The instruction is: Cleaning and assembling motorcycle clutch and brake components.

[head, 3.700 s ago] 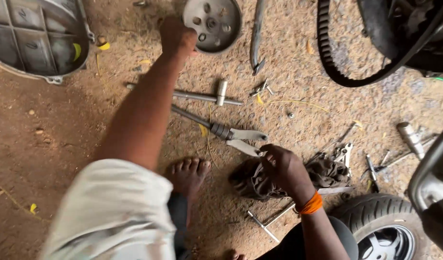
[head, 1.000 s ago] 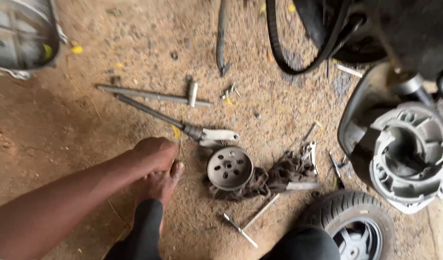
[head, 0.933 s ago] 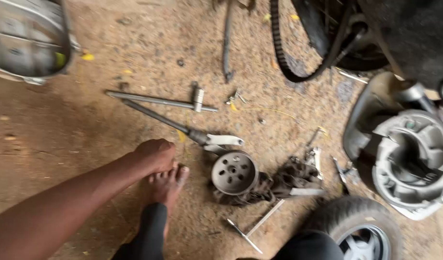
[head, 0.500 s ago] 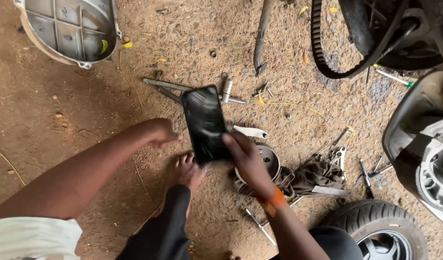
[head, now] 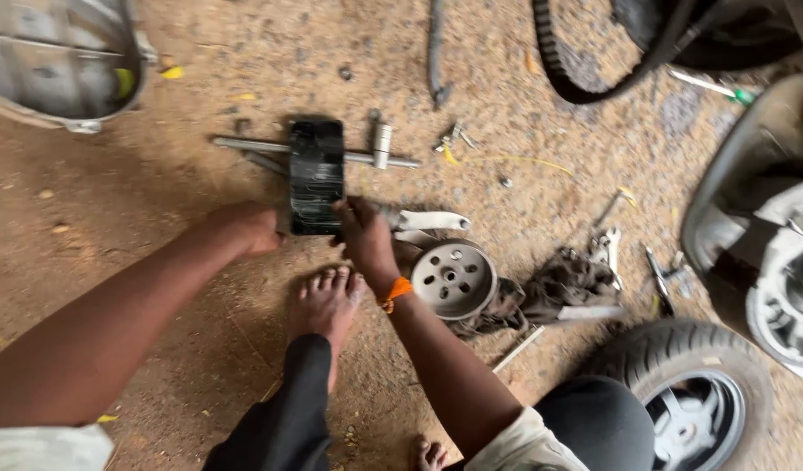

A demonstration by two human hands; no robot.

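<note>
Dirt ground holds many parts. Both hands hold a black slab [head: 316, 177], the left hand [head: 244, 228] and right hand [head: 364, 240] each pinching its near end, maybe to steady it. A pulley [head: 455, 280] lies just right.

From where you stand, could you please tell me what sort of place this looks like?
Probably an open-air scooter repair spot on bare dirt. A drive belt, a small wheel and a metal drum lie on the ground, with a long wrench beside the black part both hands hold.

head view, looking down, close above ground [head: 157, 288]
</note>
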